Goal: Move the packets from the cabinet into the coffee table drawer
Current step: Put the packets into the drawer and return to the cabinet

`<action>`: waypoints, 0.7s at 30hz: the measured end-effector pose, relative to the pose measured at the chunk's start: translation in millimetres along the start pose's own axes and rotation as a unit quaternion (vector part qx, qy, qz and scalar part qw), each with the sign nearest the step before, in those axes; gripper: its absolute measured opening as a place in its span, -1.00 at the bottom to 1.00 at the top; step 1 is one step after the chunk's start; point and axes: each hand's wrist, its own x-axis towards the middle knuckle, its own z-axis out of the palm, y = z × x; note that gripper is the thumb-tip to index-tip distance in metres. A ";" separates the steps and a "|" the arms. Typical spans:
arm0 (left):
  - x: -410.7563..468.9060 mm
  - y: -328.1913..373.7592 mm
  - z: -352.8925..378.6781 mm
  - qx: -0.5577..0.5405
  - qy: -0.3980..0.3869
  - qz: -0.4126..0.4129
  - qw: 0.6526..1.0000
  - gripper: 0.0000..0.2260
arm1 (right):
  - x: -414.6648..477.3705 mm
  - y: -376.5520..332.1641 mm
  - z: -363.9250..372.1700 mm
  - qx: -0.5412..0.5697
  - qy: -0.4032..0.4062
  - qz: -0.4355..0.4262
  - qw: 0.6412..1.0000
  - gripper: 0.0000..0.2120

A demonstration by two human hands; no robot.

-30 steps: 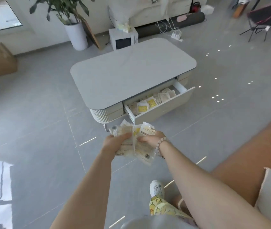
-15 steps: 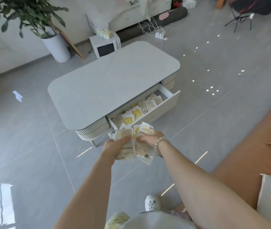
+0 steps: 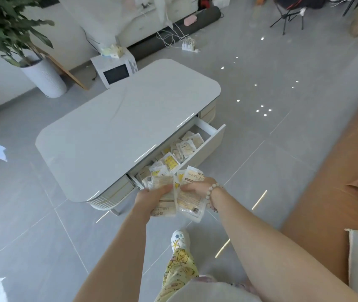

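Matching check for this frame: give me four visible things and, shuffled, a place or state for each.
1 white coffee table drawer
2 bundle of pale plastic packets
3 small white microwave
4 white ribbed pot

A gripped by left hand and right hand
B holds a leafy green plant
C pulled open, partly filled
D on the floor behind the grey tabletop

Pairs: 1-C, 2-A, 3-D, 4-B

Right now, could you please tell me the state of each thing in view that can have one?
White coffee table drawer: pulled open, loose cream and yellow packets lying inside.
Bundle of cream plastic packets: held in both hands, not yet in the drawer.
Left hand: grips the bundle.
Right hand: grips the bundle.
White microwave: door shut.
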 end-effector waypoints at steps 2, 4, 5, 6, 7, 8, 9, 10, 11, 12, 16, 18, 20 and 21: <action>13.3 15.5 3.6 0.009 -0.014 0.007 1.000 -0.61 | 9.4 -10.0 -4.3 0.022 0.006 0.007 1.000 -0.46; 26.8 32.7 7.8 0.019 -0.032 0.011 0.999 -0.62 | 19.7 -22.6 -9.5 0.039 0.020 0.008 0.999 -0.47; 33.7 41.6 9.5 0.023 -0.041 0.012 0.999 -0.61 | 24.2 -30.8 -12.5 0.040 0.029 0.005 0.999 -0.49; 40.7 51.1 10.6 0.028 -0.050 0.013 0.998 -0.61 | 29.6 -40.2 -14.7 0.038 0.037 0.004 0.999 -0.52; 48.0 60.5 10.5 0.036 -0.054 0.015 0.998 -0.61 | 34.7 -50.1 -16.2 0.037 0.042 0.000 0.998 -0.53; 55.3 69.7 9.2 0.041 -0.057 0.018 0.997 -0.62 | 39.6 -60.5 -16.7 0.037 0.044 -0.001 0.998 -0.54; 62.9 78.3 7.1 0.043 -0.059 0.022 0.997 -0.64 | 45.3 -70.0 -15.9 0.038 0.042 -0.002 0.998 -0.54; 71.5 86.4 4.2 0.041 -0.061 0.025 0.997 -0.66 | 50.2 -79.3 -14.5 0.044 0.037 -0.002 0.998 -0.55; 79.8 94.5 1.0 0.040 -0.063 0.026 0.997 -0.69 | 55.1 -88.0 -13.3 0.053 0.034 -0.003 0.998 -0.58; 87.7 102.4 -1.9 0.040 -0.063 0.026 0.997 -0.72 | 60.9 -95.6 -11.9 0.061 0.034 -0.005 0.998 -0.61; 113.9 120.5 -6.3 0.049 -0.081 0.022 0.995 -0.74 | 84.5 -114.3 -6.8 0.068 0.043 0.007 0.997 -0.51; 126.0 123.9 -6.4 0.065 -0.087 0.018 0.994 -0.72 | 92.8 -118.2 -3.9 0.071 0.035 0.027 0.997 -0.52; 139.6 128.2 -5.3 0.074 -0.097 0.015 0.992 -0.72 | 99.3 -122.9 -4.5 0.074 0.023 0.037 0.996 -0.55; 145.6 130.8 -4.1 0.074 -0.102 0.014 0.992 -0.71 | 103.8 -124.6 -5.7 0.076 0.026 0.038 0.996 -0.54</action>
